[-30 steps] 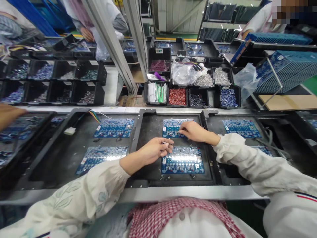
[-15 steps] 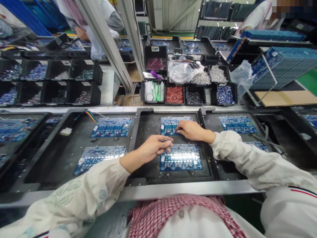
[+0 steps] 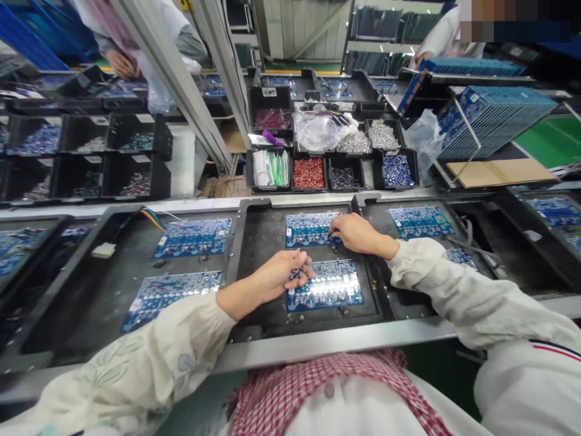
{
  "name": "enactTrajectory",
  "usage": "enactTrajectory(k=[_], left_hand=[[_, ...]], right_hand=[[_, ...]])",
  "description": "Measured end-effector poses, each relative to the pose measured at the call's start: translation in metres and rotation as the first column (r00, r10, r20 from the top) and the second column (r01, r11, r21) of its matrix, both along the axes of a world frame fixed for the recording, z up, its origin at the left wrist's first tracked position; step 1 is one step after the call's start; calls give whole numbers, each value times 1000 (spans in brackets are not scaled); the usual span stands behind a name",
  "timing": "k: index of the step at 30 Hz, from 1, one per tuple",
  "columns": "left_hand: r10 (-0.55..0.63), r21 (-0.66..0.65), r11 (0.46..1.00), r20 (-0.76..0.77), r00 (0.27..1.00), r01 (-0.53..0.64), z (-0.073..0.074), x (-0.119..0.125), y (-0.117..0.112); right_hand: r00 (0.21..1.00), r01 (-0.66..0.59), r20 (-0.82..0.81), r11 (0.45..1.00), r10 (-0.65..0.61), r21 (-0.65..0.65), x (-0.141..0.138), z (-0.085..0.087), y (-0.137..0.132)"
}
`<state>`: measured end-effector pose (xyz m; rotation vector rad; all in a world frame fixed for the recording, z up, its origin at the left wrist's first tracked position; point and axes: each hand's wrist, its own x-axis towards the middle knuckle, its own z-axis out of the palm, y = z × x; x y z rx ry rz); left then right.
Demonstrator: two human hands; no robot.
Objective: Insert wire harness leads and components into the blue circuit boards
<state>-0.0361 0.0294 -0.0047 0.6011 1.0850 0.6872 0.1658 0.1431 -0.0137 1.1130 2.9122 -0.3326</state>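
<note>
My left hand (image 3: 276,280) hovers just left of and above the near blue circuit board (image 3: 324,286), its fingers curled on a few small blue electronic components (image 3: 295,274). My right hand (image 3: 358,235) reaches across to the far blue circuit board (image 3: 309,230). Its fingertips are bunched on that board's right side, and whatever lies under them is hidden. Both boards sit in a black assembly fixture (image 3: 263,236) on a metal-edged line. Two more boards (image 3: 193,238) (image 3: 170,301) lie in the fixture to the left.
Black bins (image 3: 308,174) of red, silver and blue parts stand behind the fixture. A rack of stacked blue boards (image 3: 494,115) stands at the back right. A co-worker's hand (image 3: 120,63) is at the far left. Metal uprights (image 3: 177,79) rise behind the line.
The whole view has slid left as my head turned. My left hand has shifted slightly toward the near board, and the blue components now show at its fingertips. My right hand stays on the far board.
</note>
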Motion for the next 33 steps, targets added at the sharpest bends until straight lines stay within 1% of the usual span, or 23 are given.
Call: enactTrajectory(k=[3, 5, 10, 15, 17, 19, 21, 24, 26, 27, 29, 31, 33], left_hand=[[-35, 32, 999, -24, 999, 36, -1, -3, -1], [-30, 43, 999, -42, 999, 32, -1, -5, -3], [43, 81, 996, -11, 999, -42, 0, -6, -8], [107, 43, 993, -22, 994, -106, -1, -6, -13], [103, 30, 994, -13, 995, -102, -2, -7, -14], [80, 32, 996, 1, 997, -80, -1, -7, -15], [48, 35, 998, 22, 999, -49, -1, -6, -16], [-12, 25, 1000, 67, 998, 11, 2, -5, -21], [-17, 10, 1000, 76, 997, 16, 4, -6, -27], [-5, -2, 1000, 67, 998, 5, 5, -9, -31], [34, -20, 999, 23, 999, -34, 8, -16, -39], [52, -20, 998, -25, 998, -53, 9, -24, -46], [45, -1, 999, -56, 997, -45, 11, -30, -50]], right_hand=[[1000, -9, 12, 1000, 9, 18, 1, -2, -3], [1000, -17, 14, 999, 16, 35, 0, -1, -6], [999, -43, 25, 996, 41, 81, -1, 1, -10], [995, -76, 72, 991, 68, 108, 0, -1, -11], [994, -86, 83, 991, 77, 100, 0, 2, -12], [996, -73, 59, 995, 69, 72, -1, 10, -16], [997, -74, -34, 997, 74, 7, -6, 22, -28], [971, -165, -198, 977, 137, -132, -17, 40, -60], [965, -162, -235, 970, 117, -183, -24, 45, -84], [968, -133, -235, 972, 85, -194, -27, 44, -94], [973, -96, -228, 971, 45, -219, -29, 38, -111], [974, -115, -217, 960, 59, -255, -29, 27, -122], [974, -135, -213, 951, 76, -278, -31, 16, -128]])
